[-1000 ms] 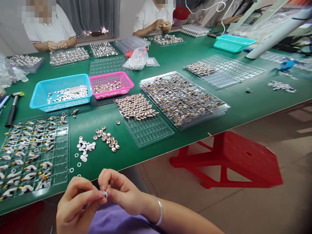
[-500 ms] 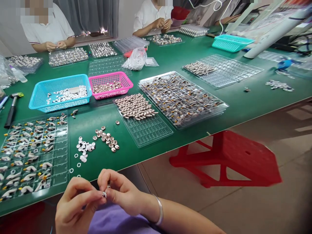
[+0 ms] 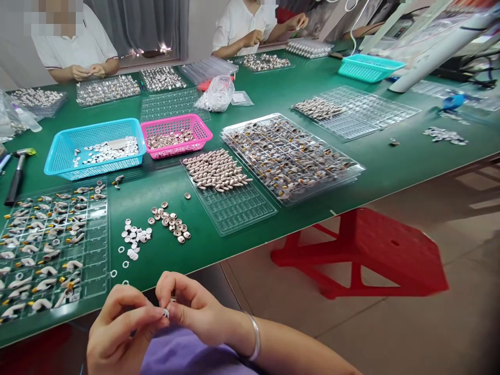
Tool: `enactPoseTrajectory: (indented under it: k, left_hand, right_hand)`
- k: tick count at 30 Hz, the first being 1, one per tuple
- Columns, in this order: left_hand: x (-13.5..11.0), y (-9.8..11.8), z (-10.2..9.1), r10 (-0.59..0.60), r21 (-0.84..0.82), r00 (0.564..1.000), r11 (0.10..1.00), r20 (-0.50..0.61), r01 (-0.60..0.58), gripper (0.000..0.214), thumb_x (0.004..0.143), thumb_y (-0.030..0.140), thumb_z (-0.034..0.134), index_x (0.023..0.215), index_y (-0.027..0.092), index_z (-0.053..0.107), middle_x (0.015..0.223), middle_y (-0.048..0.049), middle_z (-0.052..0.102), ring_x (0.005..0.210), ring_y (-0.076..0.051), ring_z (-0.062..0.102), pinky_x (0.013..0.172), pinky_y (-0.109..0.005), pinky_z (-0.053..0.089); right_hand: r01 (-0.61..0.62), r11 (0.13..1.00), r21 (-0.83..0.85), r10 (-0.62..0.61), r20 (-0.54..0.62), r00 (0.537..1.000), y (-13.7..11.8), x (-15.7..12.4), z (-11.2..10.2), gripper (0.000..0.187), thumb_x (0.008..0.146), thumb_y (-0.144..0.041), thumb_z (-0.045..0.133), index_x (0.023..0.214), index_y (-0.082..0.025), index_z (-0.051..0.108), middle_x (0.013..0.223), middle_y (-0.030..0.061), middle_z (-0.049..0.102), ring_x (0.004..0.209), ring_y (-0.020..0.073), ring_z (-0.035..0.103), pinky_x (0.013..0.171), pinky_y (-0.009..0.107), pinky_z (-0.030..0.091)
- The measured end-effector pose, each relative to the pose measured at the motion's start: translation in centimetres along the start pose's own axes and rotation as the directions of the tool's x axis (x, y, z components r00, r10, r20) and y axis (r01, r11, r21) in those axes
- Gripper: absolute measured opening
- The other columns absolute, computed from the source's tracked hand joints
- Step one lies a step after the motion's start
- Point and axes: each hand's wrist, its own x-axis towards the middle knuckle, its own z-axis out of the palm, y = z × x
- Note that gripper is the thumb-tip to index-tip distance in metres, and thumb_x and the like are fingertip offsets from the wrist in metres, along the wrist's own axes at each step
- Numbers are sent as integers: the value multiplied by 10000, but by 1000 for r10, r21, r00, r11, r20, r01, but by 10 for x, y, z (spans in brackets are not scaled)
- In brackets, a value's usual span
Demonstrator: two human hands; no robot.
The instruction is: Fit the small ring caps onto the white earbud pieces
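Note:
Above my lap, just off the table's front edge, my left hand (image 3: 121,325) and my right hand (image 3: 197,307) meet fingertip to fingertip. Both pinch a small whitish part (image 3: 166,313), mostly hidden by the fingers. On the table beyond them lie loose white discs (image 3: 136,237), brown-white cup-shaped pieces (image 3: 172,221) and a few white rings (image 3: 113,273). To the left, a clear compartment tray (image 3: 96,250) holds rows of pale curved parts with yellow bits.
A blue basket (image 3: 58,159) and a pink basket (image 3: 203,136) contain small parts. More filled trays (image 3: 291,156) stand mid-table. A hammer (image 3: 15,179) lies at left. A red stool (image 3: 394,250) is on the floor at right. Two co-workers in white (image 3: 74,47) sit opposite.
My hands stay nearly in place, still pinching the small part. At the back, one co-worker's hands have parted, one reaching out to the right. The view has shifted very slightly.

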Motion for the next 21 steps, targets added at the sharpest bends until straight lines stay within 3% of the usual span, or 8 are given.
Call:
enactPoseTrajectory:
  k: [9, 14, 21]
  left_hand:
    - [-10, -3, 1, 161, 164, 983, 976, -94, -144, 383, 771, -10, 703, 1035, 263, 752, 863, -13, 650, 758, -170, 654, 608, -288, 568]
    - [-22, -12, -3, 244, 277, 968, 936, -65, -217, 411, 776, 6, 702, 1076, 282, 753, 887, -21, 647, 791, -188, 687, 631, -292, 600]
    - [-17, -7, 2, 194, 212, 977, 962, -87, -172, 412, 757, -30, 712, 1053, 256, 741, 862, -9, 646, 778, -172, 660, 640, -293, 585]
  right_hand:
    - [-29, 997, 69, 30, -9, 1000, 5, -4, 5, 474, 818, -638, 680, 818, -208, 482, 734, -36, 468, 634, 96, 424, 595, 245, 363]
    - [-55, 989, 134, 58, -18, 998, 12, -6, 7, 459, 815, -606, 707, 827, -209, 476, 727, -45, 471, 607, 84, 438, 583, 232, 373]
    - [-48, 989, 139, 57, -59, 997, 15, -6, 7, 457, 812, -598, 716, 819, -205, 484, 735, -34, 486, 634, 92, 447, 587, 230, 361]
